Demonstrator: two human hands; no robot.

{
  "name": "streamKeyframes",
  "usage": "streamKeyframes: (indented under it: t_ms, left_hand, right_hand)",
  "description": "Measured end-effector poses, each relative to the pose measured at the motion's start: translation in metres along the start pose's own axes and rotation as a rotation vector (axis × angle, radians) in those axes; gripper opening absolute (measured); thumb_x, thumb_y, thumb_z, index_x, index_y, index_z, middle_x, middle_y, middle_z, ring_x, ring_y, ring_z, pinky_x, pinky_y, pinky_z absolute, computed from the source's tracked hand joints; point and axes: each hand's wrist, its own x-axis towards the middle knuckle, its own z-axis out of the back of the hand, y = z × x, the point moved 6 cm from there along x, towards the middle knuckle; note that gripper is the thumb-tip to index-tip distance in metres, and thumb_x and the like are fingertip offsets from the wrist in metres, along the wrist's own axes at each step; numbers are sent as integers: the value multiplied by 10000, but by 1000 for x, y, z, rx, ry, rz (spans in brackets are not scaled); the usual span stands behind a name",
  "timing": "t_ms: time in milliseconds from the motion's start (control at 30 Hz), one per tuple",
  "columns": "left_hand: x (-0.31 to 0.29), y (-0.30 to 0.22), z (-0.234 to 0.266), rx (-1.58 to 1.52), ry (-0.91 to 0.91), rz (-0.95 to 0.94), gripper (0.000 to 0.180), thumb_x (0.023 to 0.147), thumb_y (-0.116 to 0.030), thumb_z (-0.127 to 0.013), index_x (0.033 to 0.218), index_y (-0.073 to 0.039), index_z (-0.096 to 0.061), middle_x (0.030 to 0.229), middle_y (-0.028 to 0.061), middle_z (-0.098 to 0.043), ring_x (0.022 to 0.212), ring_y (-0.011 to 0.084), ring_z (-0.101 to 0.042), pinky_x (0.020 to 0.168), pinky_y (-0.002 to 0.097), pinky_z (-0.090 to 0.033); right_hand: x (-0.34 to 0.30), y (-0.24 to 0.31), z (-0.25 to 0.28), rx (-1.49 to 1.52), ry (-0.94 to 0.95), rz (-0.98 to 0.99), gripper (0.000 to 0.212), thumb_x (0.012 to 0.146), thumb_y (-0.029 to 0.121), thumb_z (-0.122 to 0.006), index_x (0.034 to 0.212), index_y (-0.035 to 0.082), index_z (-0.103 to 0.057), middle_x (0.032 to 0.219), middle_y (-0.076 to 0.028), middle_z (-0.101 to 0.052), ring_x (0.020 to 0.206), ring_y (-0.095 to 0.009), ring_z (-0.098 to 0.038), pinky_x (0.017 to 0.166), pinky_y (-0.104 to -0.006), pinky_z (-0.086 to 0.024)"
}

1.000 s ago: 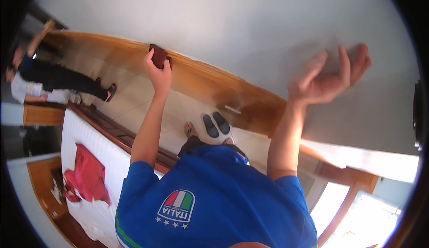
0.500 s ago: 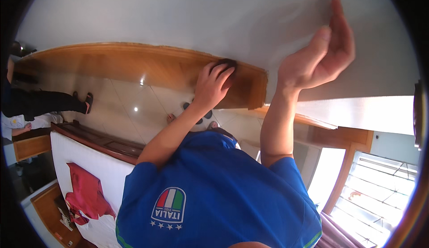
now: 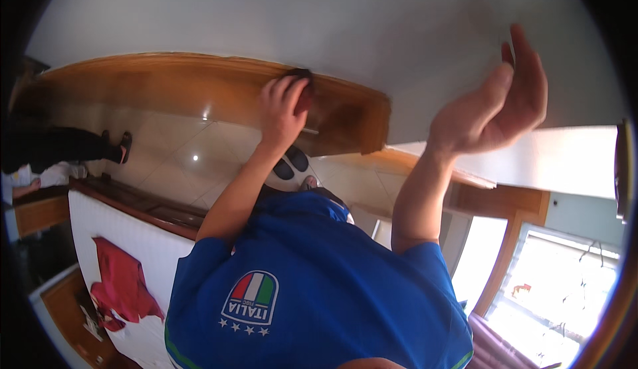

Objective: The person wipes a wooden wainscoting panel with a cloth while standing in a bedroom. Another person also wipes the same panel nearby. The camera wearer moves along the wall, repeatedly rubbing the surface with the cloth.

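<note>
My left hand point(image 3: 282, 113) is closed around a dark red bunched cloth point(image 3: 304, 96). It presses the cloth to the wooden panel point(image 3: 199, 80), close to the panel's upper edge and left of its right end. Up at the right, my right hand point(image 3: 495, 110) is raised beside the pale wall point(image 3: 372, 23). Its fingers are stretched out with nothing in them, and a soft shadow lies on the wall nearby. Whether the fingertips touch the wall, I cannot tell.
Behind me on the left is a white bed point(image 3: 126, 236) with a dark wooden edge and a red garment point(image 3: 123, 276) on it. Black slippers point(image 3: 291, 163) lie on the tiled floor point(image 3: 173, 149). Another person's legs point(image 3: 60, 148) show at far left. A bright window point(image 3: 545, 289) is at right.
My left hand has slid leftward along the panel with the cloth. My right hand has shifted slightly right and lower in the picture, still stretched out.
</note>
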Motion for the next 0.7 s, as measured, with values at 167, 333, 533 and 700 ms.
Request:
streamKeyframes:
  t_ms: [167, 333, 533, 700]
  left_hand:
    - [0, 96, 70, -74, -320, 311, 590, 746, 3, -718, 1294, -98, -525, 1245, 143, -535, 1172, 377, -495, 992, 453, -421]
    - [-50, 219, 67, -1016, -795, 1214, 370, 1005, -227, -457, 1328, -50, -420, 1161, 134, -582, 1005, 244, -645, 874, 392, -590]
    - [-34, 176, 50, -786, -500, 1222, 497, 1012, -267, -453, 1433, -20, -361, 1272, 174, -571, 1116, 255, -586, 948, 345, -467]
    - [-27, 236, 72, -823, -600, 1232, 461, 1005, -230, -467, 1401, -9, -389, 1241, 170, -583, 1119, 258, -580, 967, 348, -449]
  right_hand:
    - [-12, -1, -11, -91, 76, -161, 291, 973, 84, -492, 1212, -75, -444, 1199, -275, -622, 1133, -342, -622, 1011, -412, -470]
    - [-32, 16, -81, -73, 130, -121, 245, 944, 11, -496, 1178, -58, -487, 1279, -292, -561, 1181, -363, -580, 998, -438, -485]
    - [-48, 51, -185, 123, 142, 121, 283, 922, 8, -530, 1197, -39, -485, 1349, -332, -483, 1285, -418, -488, 1038, -466, -436]
    - [-74, 47, -230, -350, 175, 288, 346, 939, 188, -573, 1264, 79, -527, 1428, -207, -491, 1400, -393, -360, 1175, -546, -125]
